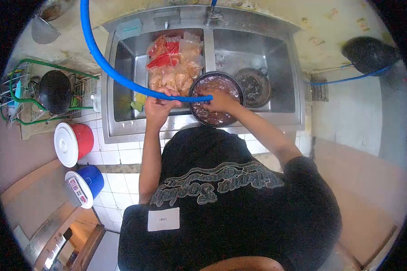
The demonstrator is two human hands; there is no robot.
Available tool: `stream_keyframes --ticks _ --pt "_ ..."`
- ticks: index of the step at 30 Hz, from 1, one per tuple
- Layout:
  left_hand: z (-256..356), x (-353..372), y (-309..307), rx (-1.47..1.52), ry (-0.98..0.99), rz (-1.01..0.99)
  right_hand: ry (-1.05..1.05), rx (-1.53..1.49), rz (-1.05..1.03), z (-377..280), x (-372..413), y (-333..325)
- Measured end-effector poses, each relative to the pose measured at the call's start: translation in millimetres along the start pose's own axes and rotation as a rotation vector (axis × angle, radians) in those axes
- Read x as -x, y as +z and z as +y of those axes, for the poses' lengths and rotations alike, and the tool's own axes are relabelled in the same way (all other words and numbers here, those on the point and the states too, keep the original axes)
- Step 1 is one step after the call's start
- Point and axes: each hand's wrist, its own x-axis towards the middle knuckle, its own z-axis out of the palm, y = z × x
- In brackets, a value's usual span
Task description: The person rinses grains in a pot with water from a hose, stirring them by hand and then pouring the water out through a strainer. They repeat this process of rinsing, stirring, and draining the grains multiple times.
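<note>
My left hand (160, 107) is wrapped round a blue hose (108, 67), close to its free end. That end lies over a round dark pan (197, 118) holding brownish, foamy water. My right hand (221, 101) reaches into the pan from the right, beside the hose end; its fingertips are hidden, so I cannot see whether they grip anything. The pan rests at the front of the double steel sink (201, 122), over the divider. In the left basin lie plastic bags of pale orange food (178, 74) with a red packet (167, 58) among them.
A second dark pan (253, 88) sits in the right basin. A yellow-green item (139, 101) lies in the left basin. The faucet (209, 18) stands at the back. To the left are a dish rack (83, 74), a red bucket (83, 137) and a blue bucket (92, 178).
</note>
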Motion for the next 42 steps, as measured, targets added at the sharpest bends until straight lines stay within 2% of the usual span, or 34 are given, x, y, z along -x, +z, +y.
stream_keyframes --ticks 1,3,4,6,7,8,10,12,14,16,18,19,22,23,24,27,28,31,32,34,35,36,38,40,42 --pt "-1.6 -1.9 -3.4 -0.001 -0.002 -0.002 0.002 -0.001 0.002 -0.2 -1.4 -2.4" --pt "-7.1 -6.2 -8.8 -0.157 0.061 0.059 0.242 -0.378 -0.111 0.0 -6.0 -9.0" --pt "-9.5 -7.5 -8.9 -0.159 0.061 0.057 0.243 -0.38 -0.109 2.1 -8.4 -10.8" --pt "-15.0 -9.6 -9.5 -0.13 0.105 0.055 0.444 -0.905 -0.053 6.2 -12.1 -13.7" --pt "-12.8 -8.4 -5.8 -0.13 0.105 0.053 0.537 -1.024 -0.042 -4.4 -11.8 -27.8" --pt "-8.8 -6.6 0.7 -0.068 0.053 0.022 0.538 -1.023 -0.041 -8.4 -10.7 -31.7" --pt "-4.4 -6.5 6.1 -0.005 0.001 -0.007 0.639 -1.532 0.158 -13.1 -8.5 -35.5" --pt "-4.6 -9.6 8.1 -0.013 0.009 -0.016 0.6 -1.612 0.175 1.0 -8.7 -21.6" --pt "-5.8 -16.7 3.1 -0.053 0.067 0.008 0.601 -1.891 0.186 0.4 -9.3 -21.4" --pt "-6.8 -19.1 2.1 -0.094 0.127 0.027 0.588 -1.914 0.193 -2.8 -7.6 -21.8" --pt "-6.0 -16.5 2.2 -0.048 0.123 -0.029 0.728 -1.85 0.226 -8.4 -11.3 -24.0" --pt "-3.9 -14.5 3.3 0.021 0.056 -0.05 0.721 -1.926 0.266 -3.5 -13.9 -14.1" --pt "-5.9 -18.9 3.1 -0.003 0.106 -0.021 0.685 -1.937 0.239 6.2 -19.9 -0.3" --pt "-4.3 -19.6 4.0 -0.03 0.11 -0.008 0.57 -2.033 0.166 8.3 -20.9 2.4" --pt "-2.9 -19.3 5.3 -0.033 0.116 -0.016 0.559 -2.034 0.172 10.6 -22.1 4.8" --pt "-2.1 -17.1 9.7 -0.014 0.066 -0.021 0.821 -1.937 0.213 -8.0 -18.4 -7.1" --pt "0.4 -17.7 12.5 -0.012 0.064 -0.036 0.819 -1.941 0.232 -9.2 -19.0 -5.6" --pt "2.2 -19.8 17.8 0.029 0.052 -0.055 0.806 -1.484 0.198 -9.1 -24.5 2.6" --pt "1.3 -20.8 17.0 0.028 0.042 -0.067 0.814 -1.493 0.21 -4.9 -19.8 3.5" --pt "-0.3 -20.8 14.3 0.025 -0.008 -0.046 0.379 -0.924 0.125 -0.6 -8.6 2.6" --pt "-0.5 -23.2 11.1 0.022 -0.014 -0.056 0.02 -0.742 0.262 14.3 -14.3 16.1" --pt "-0.2 -26.9 7.4 -0.075 0.04 -0.023 0.027 -0.743 0.271 30.2 -15.7 27.4" --pt "-2.6 -34.8 -7.7 -0.173 0.091 -0.003 0.205 -0.432 0.062 25.7 -12.7 13.8" --pt "-4.8 -43.7 -26.5 -0.293 0.089 0.098 0.18 -0.361 0.114 15.6 3.9 -21.5" --pt "-2.8 -48.3 -35.7 -0.322 0.104 0.099 0.104 -0.299 0.248 12.2 22.5 -53.2"
